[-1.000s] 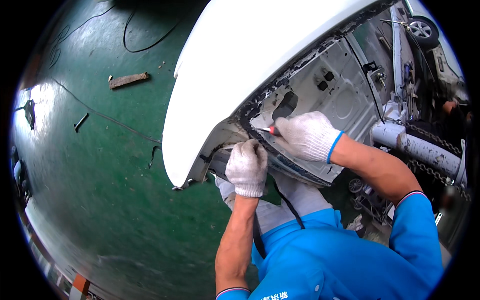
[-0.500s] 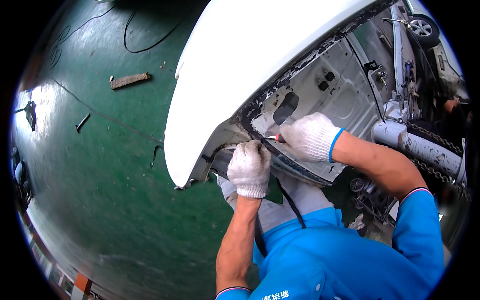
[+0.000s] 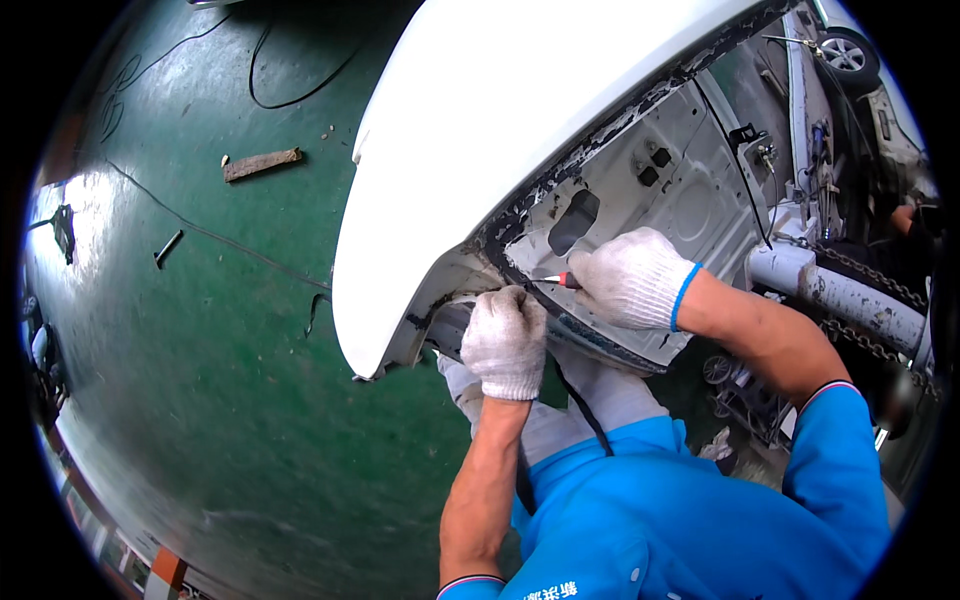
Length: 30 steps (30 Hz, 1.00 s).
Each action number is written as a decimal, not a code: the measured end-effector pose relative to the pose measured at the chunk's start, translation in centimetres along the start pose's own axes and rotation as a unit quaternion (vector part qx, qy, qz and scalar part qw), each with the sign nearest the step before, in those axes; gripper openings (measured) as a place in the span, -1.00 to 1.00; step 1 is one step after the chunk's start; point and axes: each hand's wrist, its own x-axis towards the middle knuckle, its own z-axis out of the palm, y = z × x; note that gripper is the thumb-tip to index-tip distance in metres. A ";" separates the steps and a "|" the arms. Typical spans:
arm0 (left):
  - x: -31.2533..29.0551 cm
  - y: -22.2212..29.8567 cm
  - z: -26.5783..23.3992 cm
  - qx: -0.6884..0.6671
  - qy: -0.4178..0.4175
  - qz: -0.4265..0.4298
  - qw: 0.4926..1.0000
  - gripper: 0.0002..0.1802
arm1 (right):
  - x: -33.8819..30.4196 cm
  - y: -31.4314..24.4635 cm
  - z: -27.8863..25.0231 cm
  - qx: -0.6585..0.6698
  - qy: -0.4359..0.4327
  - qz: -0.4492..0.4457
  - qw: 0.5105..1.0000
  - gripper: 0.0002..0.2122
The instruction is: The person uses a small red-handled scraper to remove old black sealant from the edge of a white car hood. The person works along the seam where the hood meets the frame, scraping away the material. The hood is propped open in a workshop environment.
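My right hand, in a white knit glove with a blue cuff, is closed round a screwdriver with a red and black handle. Its thin shaft points left, toward the dark, flaking seam along the edge of a white car body panel. My left hand, also gloved, is closed at the panel's lower corner, just below the screwdriver's tip. Its fingertips press together at the seam; whatever they grip is hidden. Behind my right hand lies the bare inner panel, with an oval hole.
On the right, a thick grey steel beam and chains stand close to my right forearm. A brown strip, a short dark tube and a black cable lie on the green floor to the left.
My right hand has drawn slightly right with the screwdriver, whose tip sits a little farther right too. The left hand stays closed at the corner, with barely any shift.
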 end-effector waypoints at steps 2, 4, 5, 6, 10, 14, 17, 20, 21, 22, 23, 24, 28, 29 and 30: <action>-0.2 0.1 0.2 -0.004 -0.006 -0.017 1.000 -0.83 | 0.2 -0.5 -1.2 0.037 0.021 0.021 0.999 -0.69; 0.0 -0.1 0.3 -0.021 0.013 -0.002 1.000 -0.82 | 1.2 -0.4 -0.8 0.032 0.020 0.005 0.999 -0.69; 0.1 -0.1 0.3 -0.031 0.022 0.006 0.999 -0.82 | 1.6 -0.2 -0.5 0.030 0.019 -0.002 0.999 -0.70; 0.1 -0.1 0.1 -0.025 0.010 0.006 1.000 -0.83 | 1.8 0.0 -0.2 0.025 0.004 0.003 1.000 -0.70; 0.1 -0.1 -0.5 -0.003 -0.008 0.003 1.000 -0.85 | 0.5 0.5 0.9 0.007 -0.033 -0.008 0.999 -0.71; 0.2 0.1 0.0 -0.004 0.016 0.011 1.000 -0.87 | 0.6 -0.1 -0.8 0.025 0.003 0.000 1.000 -0.71; 0.3 -0.3 0.0 -0.034 0.035 0.024 0.999 -0.86 | 1.8 0.1 -0.7 0.026 0.006 -0.004 1.000 -0.70; 0.6 -0.2 -0.5 -0.033 0.010 0.028 0.999 -0.86 | 2.1 0.4 -0.2 0.036 -0.006 -0.001 0.999 -0.68; 0.6 -0.3 -0.5 -0.029 0.013 0.031 0.999 -0.86 | 2.2 0.3 -0.2 0.041 -0.019 0.005 0.999 -0.67; 0.6 -0.4 -0.5 -0.025 0.016 0.034 0.999 -0.86 | 2.4 0.1 -0.1 0.046 -0.031 0.011 0.998 -0.67; 0.6 -0.4 -0.6 -0.022 0.018 0.038 0.999 -0.86 | 2.4 -0.2 -0.1 0.052 -0.043 0.018 0.998 -0.66; 0.6 -0.3 -0.8 -0.017 0.009 0.036 0.999 -0.86 | 2.2 -0.5 -0.5 0.071 -0.053 0.019 0.996 -0.65; -0.7 -0.4 -1.5 -0.021 -0.013 0.051 0.998 -0.86 | 1.0 0.0 0.3 0.018 -0.098 0.002 0.995 -0.68; -1.3 -0.6 -1.4 -0.027 -0.013 0.058 0.998 -0.86 | 0.8 -0.2 0.4 0.023 -0.090 -0.003 0.996 -0.67; -1.8 -0.7 -1.3 -0.026 -0.029 0.045 0.998 -0.86 | 0.5 -0.2 0.5 0.028 -0.082 -0.007 0.996 -0.67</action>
